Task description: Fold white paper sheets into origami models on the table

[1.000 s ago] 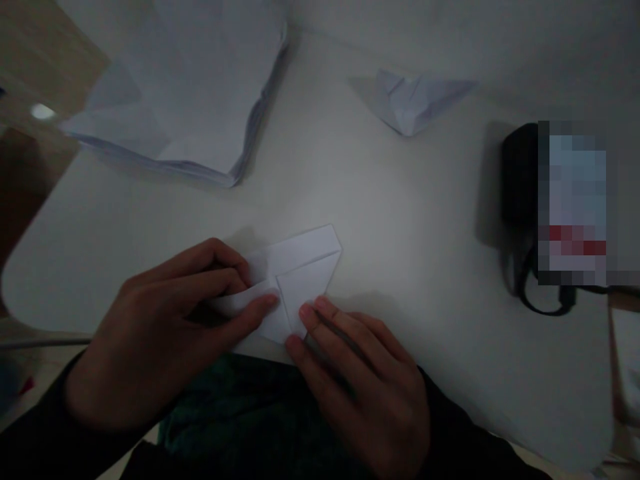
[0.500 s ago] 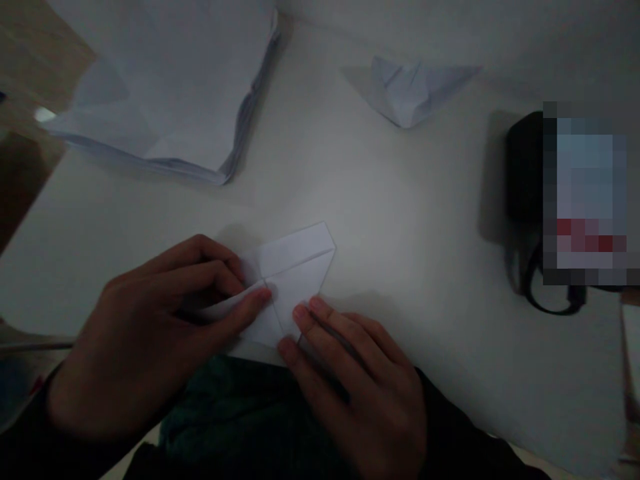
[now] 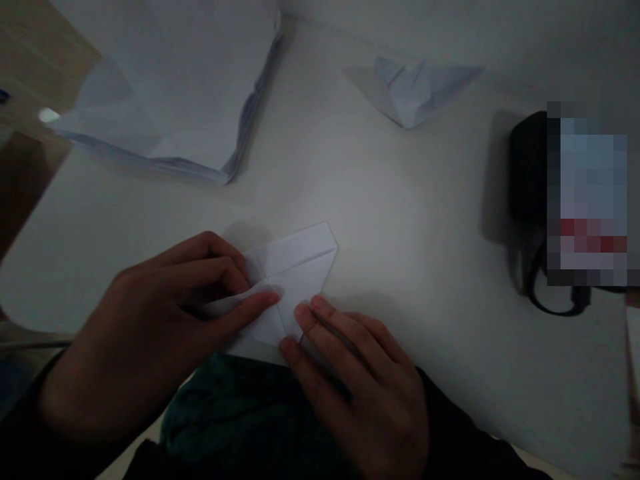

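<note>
A small piece of folded white paper (image 3: 305,273) lies at the table's near edge, with creases running across it and a raised flap at its left. My left hand (image 3: 175,313) pinches that flap, thumb on top and fingers curled behind it. The thumb tip rests close to where the creases meet. On the lower right corner of the paper, the fingertips and thumb of my right hand (image 3: 360,380) press and hold it. Part of the paper's left side is hidden under my left hand.
A stack of white paper sheets (image 3: 185,107) lies at the back left of the white table (image 3: 400,220). A folded paper shape (image 3: 413,100) sits at the back. To the right stands a black object (image 3: 527,167) with a strap, partly blurred out by pixels.
My left hand and its thumb have slid slightly to the right over the paper. My right hand stays at the lower corner, almost unmoved.
</note>
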{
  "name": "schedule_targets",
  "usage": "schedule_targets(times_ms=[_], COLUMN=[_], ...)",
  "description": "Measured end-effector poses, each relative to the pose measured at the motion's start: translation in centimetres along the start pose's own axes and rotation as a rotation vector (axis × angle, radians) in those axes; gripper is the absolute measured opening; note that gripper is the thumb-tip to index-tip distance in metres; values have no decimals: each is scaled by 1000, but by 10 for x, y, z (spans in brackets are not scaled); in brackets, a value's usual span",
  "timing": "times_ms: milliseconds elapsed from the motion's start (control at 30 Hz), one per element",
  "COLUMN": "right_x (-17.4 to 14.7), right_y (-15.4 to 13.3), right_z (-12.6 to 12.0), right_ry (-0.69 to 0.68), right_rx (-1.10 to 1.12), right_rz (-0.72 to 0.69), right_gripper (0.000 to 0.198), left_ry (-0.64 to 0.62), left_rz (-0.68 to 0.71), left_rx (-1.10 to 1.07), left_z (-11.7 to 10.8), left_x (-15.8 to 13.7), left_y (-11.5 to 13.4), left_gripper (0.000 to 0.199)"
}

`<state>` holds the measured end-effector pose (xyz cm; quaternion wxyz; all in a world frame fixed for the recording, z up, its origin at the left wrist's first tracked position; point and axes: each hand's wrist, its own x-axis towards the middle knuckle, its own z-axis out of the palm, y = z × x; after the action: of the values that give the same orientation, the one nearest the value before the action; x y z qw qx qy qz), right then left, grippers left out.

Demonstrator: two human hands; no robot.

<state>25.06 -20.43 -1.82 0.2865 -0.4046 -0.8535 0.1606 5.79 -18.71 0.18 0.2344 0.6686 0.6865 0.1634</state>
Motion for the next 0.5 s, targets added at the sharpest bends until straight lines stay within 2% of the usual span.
schedule_targets(times_ms=[167,400,500], right_x=[-1,3,6], right_y=[4,8,12], right_z=[-4,-2,-2], right_ry=[-60,-95,-151], right_rx=[-30,-67,-56], right_rz=[-79,-260,-318], right_gripper=[20,19,23], left_ry=[-76,-91,-125], left_rz=[58,120,119], left_rx=[60,84,84], left_z=[-3,-5,-6], left_x=[4,6,10], left_y=[-2,-9,-7], left_gripper=[21,24,25])
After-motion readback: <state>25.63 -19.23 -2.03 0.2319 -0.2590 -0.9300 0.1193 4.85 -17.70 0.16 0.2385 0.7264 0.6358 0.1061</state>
